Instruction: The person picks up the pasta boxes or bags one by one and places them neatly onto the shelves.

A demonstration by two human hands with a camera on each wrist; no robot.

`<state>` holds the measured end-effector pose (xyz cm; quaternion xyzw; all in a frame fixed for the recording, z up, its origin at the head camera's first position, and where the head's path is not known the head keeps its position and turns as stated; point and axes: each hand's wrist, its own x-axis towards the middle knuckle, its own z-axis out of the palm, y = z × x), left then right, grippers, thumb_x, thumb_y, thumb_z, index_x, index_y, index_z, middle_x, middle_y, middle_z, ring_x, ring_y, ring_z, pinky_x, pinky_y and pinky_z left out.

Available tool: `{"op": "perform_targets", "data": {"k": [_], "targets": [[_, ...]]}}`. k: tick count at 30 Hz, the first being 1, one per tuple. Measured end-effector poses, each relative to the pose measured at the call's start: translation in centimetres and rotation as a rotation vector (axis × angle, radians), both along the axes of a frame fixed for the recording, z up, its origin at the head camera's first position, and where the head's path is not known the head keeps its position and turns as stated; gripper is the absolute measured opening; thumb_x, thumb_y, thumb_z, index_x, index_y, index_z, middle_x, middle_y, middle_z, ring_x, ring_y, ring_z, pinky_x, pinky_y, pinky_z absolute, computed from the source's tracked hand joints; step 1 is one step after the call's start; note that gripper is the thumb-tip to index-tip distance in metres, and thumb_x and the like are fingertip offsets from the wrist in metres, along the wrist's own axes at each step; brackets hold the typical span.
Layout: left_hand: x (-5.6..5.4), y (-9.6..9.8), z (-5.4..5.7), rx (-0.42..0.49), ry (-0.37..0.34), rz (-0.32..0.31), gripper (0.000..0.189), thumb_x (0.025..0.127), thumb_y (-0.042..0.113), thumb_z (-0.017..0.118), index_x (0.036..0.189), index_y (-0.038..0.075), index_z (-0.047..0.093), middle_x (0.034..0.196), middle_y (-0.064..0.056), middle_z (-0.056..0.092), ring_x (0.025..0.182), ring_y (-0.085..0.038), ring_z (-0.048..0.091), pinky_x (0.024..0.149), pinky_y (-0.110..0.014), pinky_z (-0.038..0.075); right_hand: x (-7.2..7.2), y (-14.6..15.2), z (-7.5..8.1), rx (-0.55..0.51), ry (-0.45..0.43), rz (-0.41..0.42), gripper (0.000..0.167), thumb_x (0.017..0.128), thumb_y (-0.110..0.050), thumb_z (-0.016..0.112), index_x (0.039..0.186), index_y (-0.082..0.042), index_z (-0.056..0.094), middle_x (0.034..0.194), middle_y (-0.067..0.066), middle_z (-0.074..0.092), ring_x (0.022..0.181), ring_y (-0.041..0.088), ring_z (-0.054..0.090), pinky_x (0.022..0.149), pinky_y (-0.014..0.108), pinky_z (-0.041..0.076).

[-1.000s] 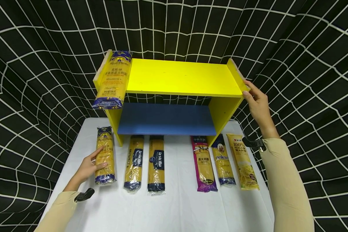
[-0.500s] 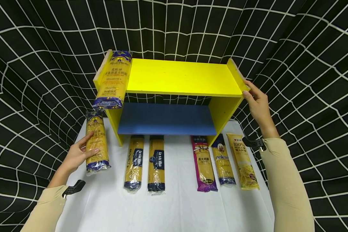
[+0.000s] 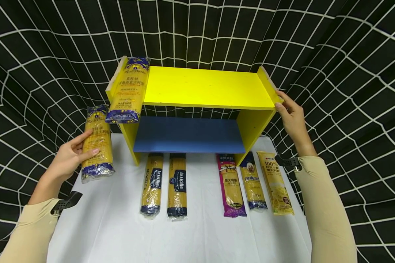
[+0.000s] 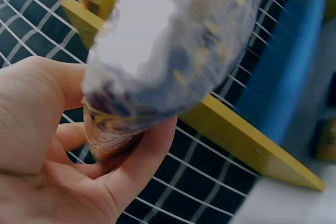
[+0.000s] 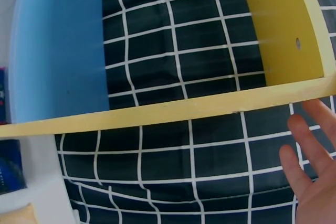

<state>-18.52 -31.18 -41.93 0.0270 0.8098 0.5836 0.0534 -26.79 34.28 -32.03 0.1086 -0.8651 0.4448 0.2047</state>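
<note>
My left hand (image 3: 67,157) holds a bag of spaghetti (image 3: 98,146), thumb across its front, off the white table and left of the shelf. In the left wrist view the shiny end of that spaghetti bag (image 4: 173,51) fills the middle, with fingers curled beneath. A matching spaghetti bag (image 3: 129,87) lies at the left end of the two-tier shelf's yellow top board (image 3: 204,87). My right hand (image 3: 293,120) grips the front corner of the shelf's right side panel (image 3: 268,86) between thumb and index finger. Its other fingers (image 5: 310,145) extend outside the panel in the right wrist view.
On the table (image 3: 197,241), two dark-labelled pasta packs (image 3: 152,186) lie below the shelf's left part. Farther right are a purple-edged pasta pack (image 3: 231,186), a blue-ended one (image 3: 253,182) and a yellow one (image 3: 276,184). The blue lower board (image 3: 189,135) spans the shelf. Black gridded cloth (image 3: 197,36) surrounds everything.
My left hand has lifted the spaghetti bag from the table and carried it up and to the left. The right hand stays at the shelf's corner.
</note>
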Motion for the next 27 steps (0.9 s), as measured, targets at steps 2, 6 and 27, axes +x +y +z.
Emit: {"op": "perform_targets", "data": {"k": [2, 6, 27], "targets": [[-0.1, -0.2, 1.2, 0.072, -0.016, -0.008, 0.081, 0.095, 0.009, 0.064, 0.159, 0.007, 0.014, 0.111, 0.025, 0.055, 0.093, 0.010, 0.061, 0.074, -0.014, 0.055, 0.0, 0.0, 0.0, -0.001, -0.002, -0.003, 0.044, 0.104, -0.020, 0.051, 0.147, -0.018, 0.049, 0.124, -0.001, 0.064, 0.100, -0.007, 0.056, 0.089, 0.008, 0.043], [-0.1, -0.4, 3.5, 0.142, -0.049, -0.011, 0.079, 0.096, 0.007, 0.063, 0.159, 0.011, 0.016, 0.108, 0.023, 0.060, 0.092, 0.006, 0.064, 0.071, -0.018, 0.057, 0.1, 0.0, 0.0, 0.001, -0.005, -0.004, 0.044, 0.104, -0.021, 0.051, 0.147, -0.019, 0.049, 0.125, 0.001, 0.064, 0.100, -0.006, 0.056, 0.089, 0.008, 0.043], [-0.5, -0.5, 13.0, 0.320, -0.052, 0.037, 0.065, 0.097, 0.005, 0.059, 0.154, 0.026, 0.036, 0.101, 0.009, 0.069, 0.078, -0.013, 0.074, 0.059, -0.030, 0.060, 0.0, 0.0, 0.0, 0.004, -0.016, -0.006, 0.044, 0.104, -0.022, 0.051, 0.148, -0.021, 0.048, 0.131, 0.007, 0.062, 0.102, -0.007, 0.055, 0.090, 0.008, 0.044]]}}
